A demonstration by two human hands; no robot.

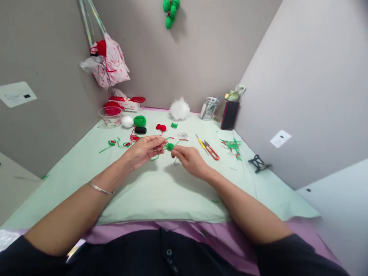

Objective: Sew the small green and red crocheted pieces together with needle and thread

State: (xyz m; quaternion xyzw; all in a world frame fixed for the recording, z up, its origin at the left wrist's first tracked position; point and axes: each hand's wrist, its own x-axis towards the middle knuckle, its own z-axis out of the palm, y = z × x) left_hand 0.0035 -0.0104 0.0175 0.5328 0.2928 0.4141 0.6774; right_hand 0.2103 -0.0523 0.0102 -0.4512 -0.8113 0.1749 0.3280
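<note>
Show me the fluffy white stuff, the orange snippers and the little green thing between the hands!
Fluffy white stuff point(180, 109), head view: middle of the clump.
Orange snippers point(215, 156), head view: the orange handle.
Little green thing point(170, 147), head view: its rounded middle.

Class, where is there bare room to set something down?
Widest: the pale green cloth between left forearm and right forearm, barring a green scrap. Another lies between the left forearm and cloth's left edge. It is crowded beyond the left hand, around the black spool and green yarn ball.
</note>
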